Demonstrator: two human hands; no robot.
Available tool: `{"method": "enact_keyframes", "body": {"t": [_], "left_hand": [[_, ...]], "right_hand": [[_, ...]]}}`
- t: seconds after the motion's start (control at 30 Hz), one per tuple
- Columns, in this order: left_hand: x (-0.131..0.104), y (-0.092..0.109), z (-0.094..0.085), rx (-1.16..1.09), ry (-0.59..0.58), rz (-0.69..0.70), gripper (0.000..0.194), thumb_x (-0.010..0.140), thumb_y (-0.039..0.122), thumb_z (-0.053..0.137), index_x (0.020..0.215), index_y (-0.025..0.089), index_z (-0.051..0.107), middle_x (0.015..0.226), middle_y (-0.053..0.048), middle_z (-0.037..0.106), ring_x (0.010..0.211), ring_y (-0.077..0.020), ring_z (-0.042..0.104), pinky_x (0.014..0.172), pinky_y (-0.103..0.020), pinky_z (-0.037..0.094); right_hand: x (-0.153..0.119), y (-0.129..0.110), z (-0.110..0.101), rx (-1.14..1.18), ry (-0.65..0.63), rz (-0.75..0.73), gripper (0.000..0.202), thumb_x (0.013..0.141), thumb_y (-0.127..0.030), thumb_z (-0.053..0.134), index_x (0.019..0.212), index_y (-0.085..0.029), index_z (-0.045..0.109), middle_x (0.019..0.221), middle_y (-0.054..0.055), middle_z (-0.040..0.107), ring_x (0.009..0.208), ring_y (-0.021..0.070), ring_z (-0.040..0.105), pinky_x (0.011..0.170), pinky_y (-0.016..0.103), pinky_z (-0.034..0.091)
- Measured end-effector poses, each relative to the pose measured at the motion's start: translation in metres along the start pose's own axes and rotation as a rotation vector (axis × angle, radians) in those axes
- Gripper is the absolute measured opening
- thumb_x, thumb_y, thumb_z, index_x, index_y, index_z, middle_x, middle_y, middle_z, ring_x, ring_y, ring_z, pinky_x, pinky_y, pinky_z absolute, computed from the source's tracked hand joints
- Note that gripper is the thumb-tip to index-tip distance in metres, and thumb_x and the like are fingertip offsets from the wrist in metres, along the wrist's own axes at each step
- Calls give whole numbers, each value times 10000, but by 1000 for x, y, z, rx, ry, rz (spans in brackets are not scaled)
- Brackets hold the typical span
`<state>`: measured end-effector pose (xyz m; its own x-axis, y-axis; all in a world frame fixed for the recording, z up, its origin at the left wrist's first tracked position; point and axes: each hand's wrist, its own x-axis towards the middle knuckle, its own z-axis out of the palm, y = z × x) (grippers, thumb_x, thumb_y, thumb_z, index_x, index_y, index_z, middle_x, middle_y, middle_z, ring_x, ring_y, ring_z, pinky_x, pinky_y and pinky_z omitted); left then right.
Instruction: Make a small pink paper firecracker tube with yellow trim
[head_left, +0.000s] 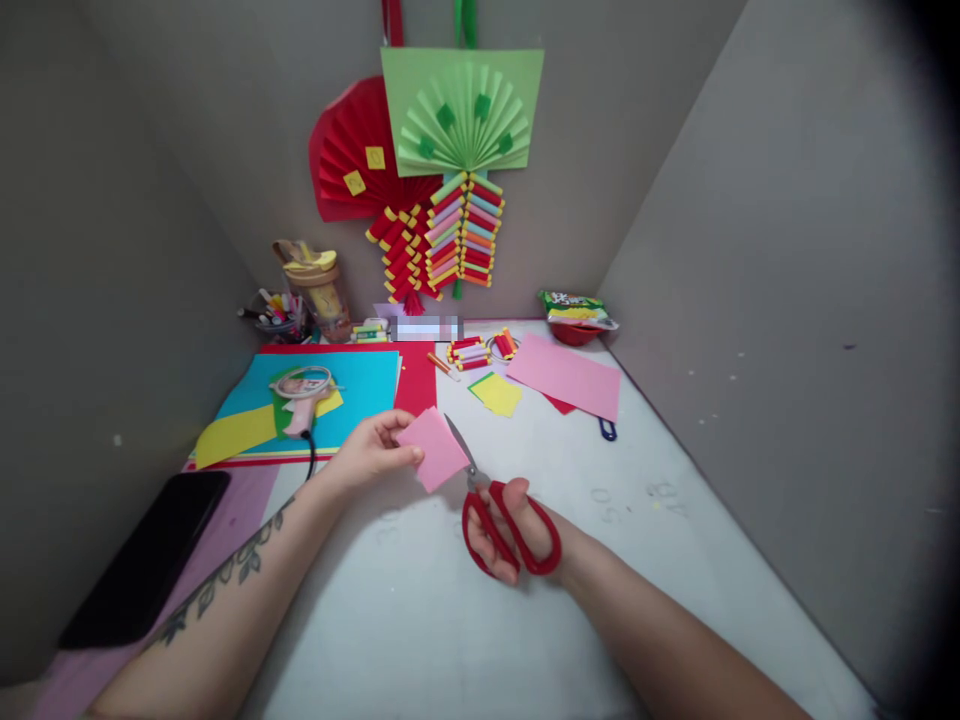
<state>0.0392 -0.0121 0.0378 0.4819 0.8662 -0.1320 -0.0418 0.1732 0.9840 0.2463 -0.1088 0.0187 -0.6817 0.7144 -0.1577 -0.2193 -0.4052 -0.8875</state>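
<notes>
My left hand [380, 452] pinches a small pink paper piece [435, 450] by its left side, above the white table. My right hand [517, 535] has its fingers through the red handles of the scissors [471, 472]. The scissor blades point up and to the left, along the right edge of the pink piece; whether they touch it, I cannot tell. Beyond the hands lie yellow paper pieces [498, 394], a large pink sheet [568, 377] and several small red-and-yellow paper rolls [469, 353].
On the left are blue sheets [360, 385] with a pink glue gun [301, 405] and its cable, and a black phone [146, 560]. A pen holder [277, 322], a cup [324, 295] and a snack packet [574, 308] stand behind. Paper fans [465, 120] hang on the wall.
</notes>
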Motion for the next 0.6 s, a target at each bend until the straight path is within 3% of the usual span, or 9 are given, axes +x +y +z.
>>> {"method": "enact_keyframes", "body": {"t": [0.6], "left_hand": [[-1,2,3,13,-2,-7,349,574,261,785,800,147,544,695,15,659,594,-115,614,569,-206,463]], "right_hand": [[-3,2,2,85,57,-53,769,539,-911,292,483,-158,438,287,-36,386,199,67,339,224,168,246]]}}
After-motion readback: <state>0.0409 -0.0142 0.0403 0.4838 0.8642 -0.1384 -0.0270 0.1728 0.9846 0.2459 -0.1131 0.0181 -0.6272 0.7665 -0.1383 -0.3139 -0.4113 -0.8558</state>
